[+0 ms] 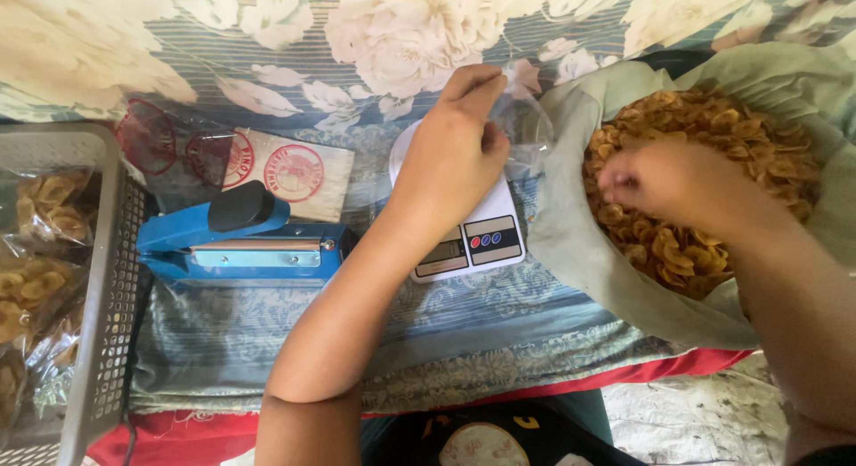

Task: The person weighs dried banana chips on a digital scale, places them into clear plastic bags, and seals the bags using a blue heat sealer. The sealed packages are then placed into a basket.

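Observation:
My left hand [456, 149] pinches the rim of a clear plastic bag [526, 127] that stands on a small white kitchen scale [486, 239]. My right hand [664, 181] is down in a heap of golden banana chips [713, 145] inside a large pale green sack [580, 252], fingers closed on some chips. The hand is blurred.
A blue bag sealer [236, 243] lies left of the scale, with a stack of clear bags bearing red round stamps [267, 167] behind it. A grey mesh basket [107, 341] at the left holds filled chip packets [40, 252]. Everything rests on floral cloth [401, 29].

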